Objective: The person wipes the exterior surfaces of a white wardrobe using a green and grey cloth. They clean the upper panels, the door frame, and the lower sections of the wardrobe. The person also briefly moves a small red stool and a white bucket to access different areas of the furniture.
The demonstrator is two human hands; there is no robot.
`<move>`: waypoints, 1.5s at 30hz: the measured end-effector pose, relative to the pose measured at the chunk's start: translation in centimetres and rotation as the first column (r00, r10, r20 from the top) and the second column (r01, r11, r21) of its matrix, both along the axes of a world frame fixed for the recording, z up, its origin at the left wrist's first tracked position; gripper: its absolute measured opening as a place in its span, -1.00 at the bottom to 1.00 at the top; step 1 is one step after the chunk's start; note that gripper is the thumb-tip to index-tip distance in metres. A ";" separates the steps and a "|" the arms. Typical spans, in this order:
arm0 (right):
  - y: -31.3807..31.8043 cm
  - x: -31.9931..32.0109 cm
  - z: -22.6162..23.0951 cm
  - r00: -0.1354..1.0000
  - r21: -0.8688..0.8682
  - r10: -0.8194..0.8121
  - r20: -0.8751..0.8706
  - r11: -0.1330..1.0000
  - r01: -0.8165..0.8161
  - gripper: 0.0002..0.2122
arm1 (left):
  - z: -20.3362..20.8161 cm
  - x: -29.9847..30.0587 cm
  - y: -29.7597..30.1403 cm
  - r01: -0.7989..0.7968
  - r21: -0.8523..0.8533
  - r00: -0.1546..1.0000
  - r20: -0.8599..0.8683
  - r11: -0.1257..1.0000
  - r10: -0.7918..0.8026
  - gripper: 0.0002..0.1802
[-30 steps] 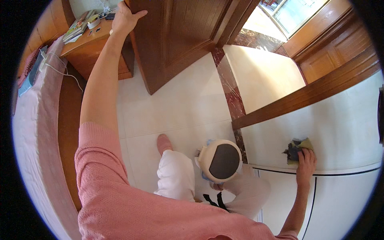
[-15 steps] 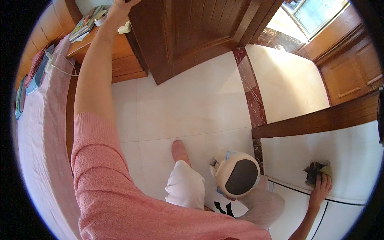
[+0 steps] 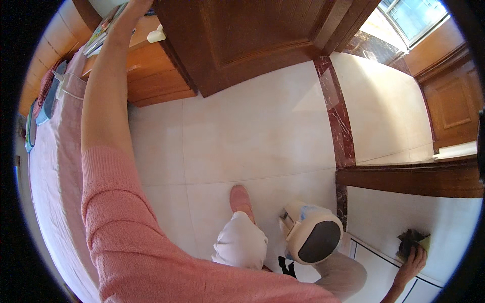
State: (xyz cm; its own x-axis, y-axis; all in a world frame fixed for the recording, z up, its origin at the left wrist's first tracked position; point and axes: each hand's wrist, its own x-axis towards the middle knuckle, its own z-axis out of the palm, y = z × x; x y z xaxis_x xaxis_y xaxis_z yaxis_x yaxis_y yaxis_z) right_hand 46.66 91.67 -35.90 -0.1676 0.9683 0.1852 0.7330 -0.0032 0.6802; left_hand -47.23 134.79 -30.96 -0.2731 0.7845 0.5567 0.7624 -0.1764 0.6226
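Observation:
My left arm reaches up to the top edge. My left hand (image 3: 135, 8) is mostly cut off there, beside the upper edge of a brown wooden door (image 3: 242, 38), and its fingers are out of sight. At the lower right, my right hand (image 3: 415, 261) is closed on a dark crumpled cloth (image 3: 411, 241) with a yellow-green part, which lies against a white surface (image 3: 374, 212). The fingers rest over the cloth's near side.
A cream bin (image 3: 317, 237) with a dark lid stands by my leg. A bed with a pink sheet (image 3: 55, 177) runs along the left. A wooden cabinet (image 3: 156, 76) sits behind the door. A dark red marble strip (image 3: 337, 111) crosses the pale tiled floor (image 3: 242, 126).
The view has shifted, so the door, bin and floor strip appear farther right. My left hand has slid mostly out at the top edge. My right hand stays on the cloth.

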 end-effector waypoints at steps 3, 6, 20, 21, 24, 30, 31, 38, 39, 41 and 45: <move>1.0 -0.4 0.2 1.000 0.001 -0.009 -0.007 1.000 0.009 -0.63 | -0.3 -1.0 -1.0 0.037 -0.012 0.998 0.043 0.999 -0.037 -0.09; 0.8 0.4 -0.2 0.999 0.008 -0.042 -0.022 0.999 0.042 -0.63 | -0.8 -1.5 -0.1 -0.033 -0.039 0.992 0.117 0.999 0.037 -0.11; 14.8 -7.0 5.4 0.949 0.364 0.314 -0.029 0.887 -0.283 -0.60 | -3.1 -5.8 5.6 -0.239 -0.041 0.970 -0.059 0.970 0.237 -0.08; 14.9 -7.8 3.7 0.962 0.317 0.266 -0.057 0.919 -0.235 -0.60 | -3.5 -1.6 5.8 -0.293 -0.017 0.956 -0.026 0.956 0.293 -0.06; 16.6 -9.1 -2.2 0.960 0.114 0.232 -0.159 0.970 -0.216 -0.56 | -2.9 -4.9 4.1 -0.627 -0.057 0.747 -0.327 0.777 0.579 -0.14; 16.6 -8.3 -5.6 0.899 -0.190 0.305 -0.315 0.908 -0.374 -0.63 | -4.3 -0.7 0.3 -0.547 0.007 0.825 -0.164 0.837 0.541 -0.26; 15.9 -8.1 -4.0 0.927 -0.083 0.292 -0.237 0.944 -0.318 -0.64 | -5.1 1.0 -0.6 -0.517 0.021 0.848 -0.122 0.856 0.515 -0.28; 19.2 -9.1 5.3 0.911 0.450 0.413 -0.017 0.817 -0.362 -0.63 | -6.6 25.5 -21.3 0.029 -0.203 0.936 0.349 0.979 0.045 -0.41; 19.4 -9.7 3.9 0.922 0.397 0.387 -0.014 0.848 -0.350 -0.62 | -7.6 29.3 -23.9 0.149 -0.225 0.929 0.366 0.963 -0.058 -0.44; 19.6 -9.6 -1.0 0.928 0.280 0.362 -0.087 0.903 -0.326 -0.65 | -8.1 36.7 -29.9 0.359 -0.290 0.840 0.515 0.887 -0.172 -0.46; 21.2 -10.8 -13.6 0.888 -0.096 0.385 -0.253 0.903 -0.419 -0.77 | -7.9 44.5 -36.8 0.672 -0.241 0.440 0.890 0.700 -0.117 -0.41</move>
